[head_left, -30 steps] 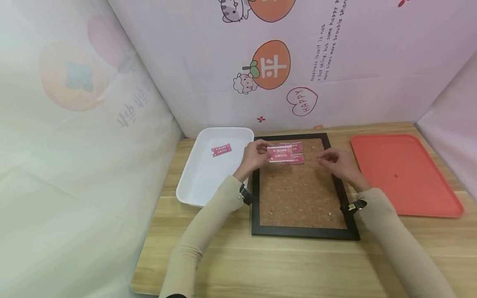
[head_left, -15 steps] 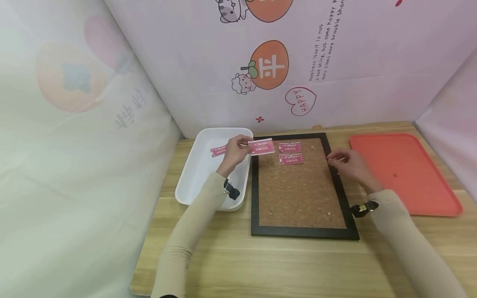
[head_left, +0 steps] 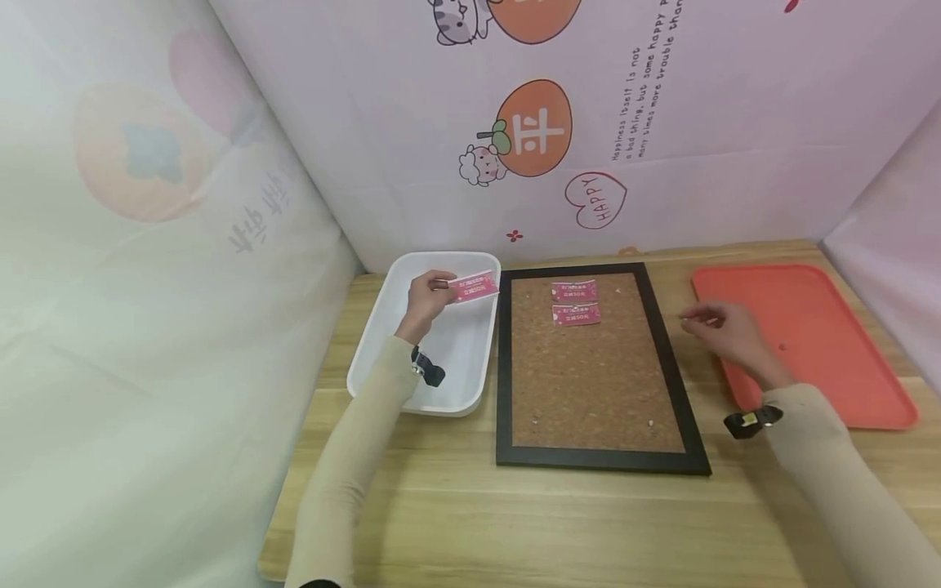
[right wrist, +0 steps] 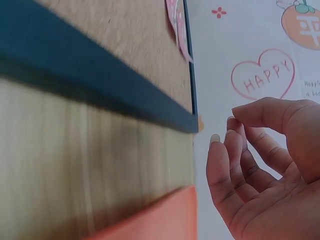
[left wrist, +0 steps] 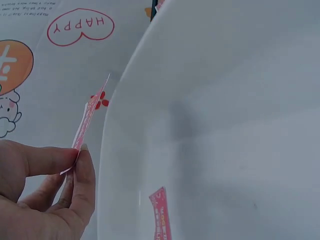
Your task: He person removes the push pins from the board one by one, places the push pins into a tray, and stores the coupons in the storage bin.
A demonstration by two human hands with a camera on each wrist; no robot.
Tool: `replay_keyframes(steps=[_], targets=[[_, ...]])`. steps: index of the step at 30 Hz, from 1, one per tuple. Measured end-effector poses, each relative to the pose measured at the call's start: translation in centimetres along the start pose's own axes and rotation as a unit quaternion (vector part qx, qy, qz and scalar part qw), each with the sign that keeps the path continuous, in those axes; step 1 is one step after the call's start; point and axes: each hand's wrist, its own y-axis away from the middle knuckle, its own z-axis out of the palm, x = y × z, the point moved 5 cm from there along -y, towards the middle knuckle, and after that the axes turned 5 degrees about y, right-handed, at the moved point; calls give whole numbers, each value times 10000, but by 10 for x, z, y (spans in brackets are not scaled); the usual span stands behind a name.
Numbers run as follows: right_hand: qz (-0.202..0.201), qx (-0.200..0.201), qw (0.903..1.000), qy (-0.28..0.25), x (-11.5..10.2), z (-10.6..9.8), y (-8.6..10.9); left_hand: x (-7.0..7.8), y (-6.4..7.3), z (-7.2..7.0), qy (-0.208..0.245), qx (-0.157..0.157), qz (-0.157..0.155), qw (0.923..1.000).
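In the head view my left hand [head_left: 426, 304] pinches a pink paper coupon [head_left: 474, 287] between thumb and fingers, over the right part of the white tray [head_left: 457, 371]. The left wrist view shows the held coupon [left wrist: 88, 120] nearly edge-on. Another pink coupon [left wrist: 161, 215] lies in that tray, hidden from the head camera by my hand. Two coupons, the upper [head_left: 574, 291] and the lower [head_left: 577, 314], lie on the cork board [head_left: 595, 384]. My right hand [head_left: 728, 333] hovers between board and red tray, thumb and index tips meeting; anything between them is too small to make out.
A black frame [head_left: 603, 459] edges the board. Tiny pin-like bits [head_left: 650, 423] dot the cork near its corners. The red tray [head_left: 823, 351] stands at the right on the wooden table [head_left: 515, 523]. Printed cloth walls [head_left: 412, 163] close off the back and sides.
My left hand has carried the coupon left from the board to above the white tray, uncovering the two coupons on the cork. The right hand has moved right, off the board toward the red tray.
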Motion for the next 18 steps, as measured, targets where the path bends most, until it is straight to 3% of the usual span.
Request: replay_keyframes(steps=[8, 18], targets=[[181, -99, 9998, 1, 23, -12, 11, -17, -12, -18, -27, 221, -300, 9993], [268, -119, 9995, -82, 53, -22, 22, -35, -24, -29, -276, 390, -614, 9970]])
